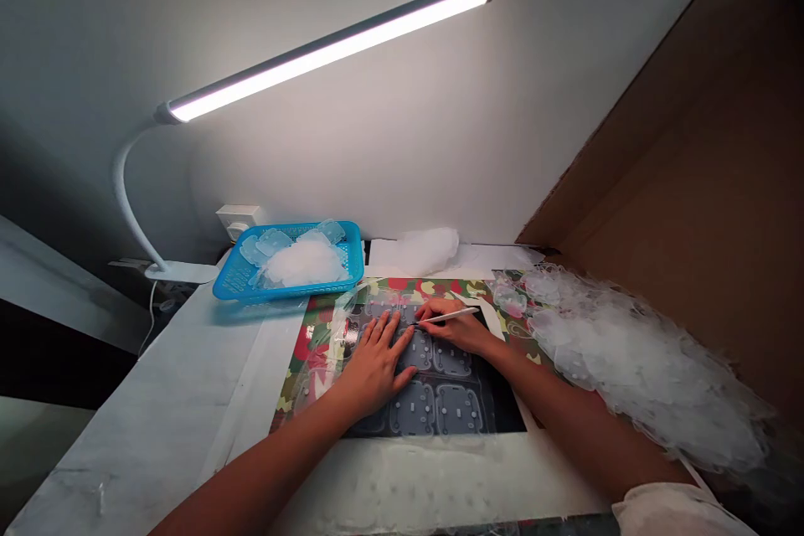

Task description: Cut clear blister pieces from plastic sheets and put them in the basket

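A translucent sheet of moulded rounded-square pieces [411, 410] lies over a dark mat on the table. My left hand [377, 360] rests flat on this sheet with its fingers spread, pressing near its middle. Just to the right, my right hand [456, 327] pinches a slim white pen-like tool [458, 314]. The tool slants down to the left, and its thin dark tip meets the sheet close to my left fingertips. Whether that tip is a blade or a point is too small to tell. Part of the sheet is hidden under both hands.
A blue basket [289, 295] holding clear pieces stands at the back left. At the right, a large heap of clear pieces [634, 368] lies beside a cardboard panel [691, 151]. A lit bar lamp [332, 46] hangs above. Camouflage-patterned sheeting [301, 352] surrounds the dark mat.
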`<state>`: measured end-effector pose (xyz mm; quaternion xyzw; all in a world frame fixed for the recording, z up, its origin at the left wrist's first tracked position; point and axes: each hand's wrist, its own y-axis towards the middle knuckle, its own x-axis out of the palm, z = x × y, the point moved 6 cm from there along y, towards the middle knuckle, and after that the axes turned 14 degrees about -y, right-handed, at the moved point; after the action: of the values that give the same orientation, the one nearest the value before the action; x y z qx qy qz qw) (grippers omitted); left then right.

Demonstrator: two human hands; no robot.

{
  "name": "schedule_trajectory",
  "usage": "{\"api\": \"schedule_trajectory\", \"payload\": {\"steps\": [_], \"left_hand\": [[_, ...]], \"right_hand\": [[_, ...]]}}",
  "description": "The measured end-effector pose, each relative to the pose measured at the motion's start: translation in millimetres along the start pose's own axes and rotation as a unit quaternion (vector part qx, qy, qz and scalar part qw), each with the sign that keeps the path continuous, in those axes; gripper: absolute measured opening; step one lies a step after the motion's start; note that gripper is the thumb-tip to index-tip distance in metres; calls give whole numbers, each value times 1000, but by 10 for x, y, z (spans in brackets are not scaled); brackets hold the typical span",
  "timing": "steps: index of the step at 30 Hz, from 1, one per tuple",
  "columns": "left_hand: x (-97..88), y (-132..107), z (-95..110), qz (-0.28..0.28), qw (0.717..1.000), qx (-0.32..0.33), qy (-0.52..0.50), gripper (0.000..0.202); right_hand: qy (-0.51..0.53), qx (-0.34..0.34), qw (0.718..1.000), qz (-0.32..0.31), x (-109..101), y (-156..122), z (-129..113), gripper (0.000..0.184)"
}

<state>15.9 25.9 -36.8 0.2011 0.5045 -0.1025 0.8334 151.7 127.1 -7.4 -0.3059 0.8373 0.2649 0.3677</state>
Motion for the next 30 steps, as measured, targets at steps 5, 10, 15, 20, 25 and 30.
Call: {"api": "schedule_trajectory", "payload": {"steps": [5,10,15,20,25,30], "left_hand": [[22,-14,-6,-6,1000,-3,-1,63],[32,-14,-10,-7,1000,-13,-12,60],[0,-7,26,-12,999,-28,-12,59],[-51,-15,46,-25,999,-45,-7,59],[-208,199,-9,-27,999,-36,-30,45],[-440,577,14,69,986,-9,-150,23]], "right_hand": [[-30,-5,999,-13,-1,7,-9,12],[-128,-54,990,-8,53,-43,-69,9],[-289,-156,943,54,-6,29,-130,23],[-200,105,955,194,-489,56,299,15],[-34,177,963,202,-491,-86,381,21],[37,134,976,168,-436,-186,147,20]]}}
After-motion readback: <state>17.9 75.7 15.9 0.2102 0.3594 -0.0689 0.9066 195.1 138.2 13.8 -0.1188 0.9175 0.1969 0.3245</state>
